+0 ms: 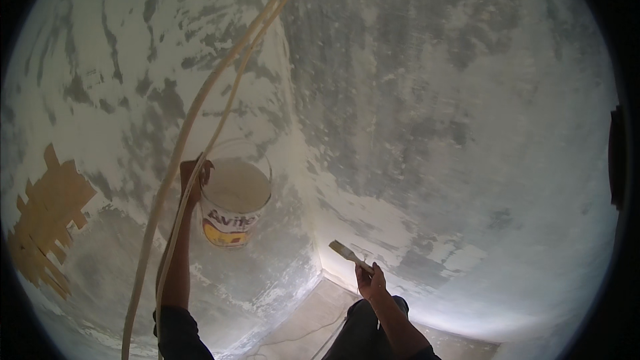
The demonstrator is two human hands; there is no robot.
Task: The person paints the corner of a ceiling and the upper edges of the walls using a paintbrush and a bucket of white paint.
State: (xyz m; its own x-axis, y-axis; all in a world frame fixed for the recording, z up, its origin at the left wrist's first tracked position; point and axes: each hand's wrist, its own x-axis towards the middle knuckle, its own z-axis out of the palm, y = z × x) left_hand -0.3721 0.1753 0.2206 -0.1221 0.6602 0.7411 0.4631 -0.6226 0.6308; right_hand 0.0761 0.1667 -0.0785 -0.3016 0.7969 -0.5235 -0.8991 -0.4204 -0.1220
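My left hand (198, 172) grips the rim of a white plastic bucket (230, 239) with a yellow and dark printed label. The bucket stands out against the patchy wall at left of centre. Inside it is a pale, greyish-white surface; how deep it goes I cannot tell. Lower and to the right, my right hand (372, 282) is closed round the handle of a flat paintbrush (345, 251). Its bristles point up and left, apart from the bucket, near the wall corner.
Two long cream cables (193, 110) run down from the top, crossing in front of my left forearm. Grey walls with white patches meet at a corner (293, 120). Tan tape strips (57, 203) cover part of the left wall. A thin cord (293, 339) lies on the floor below.
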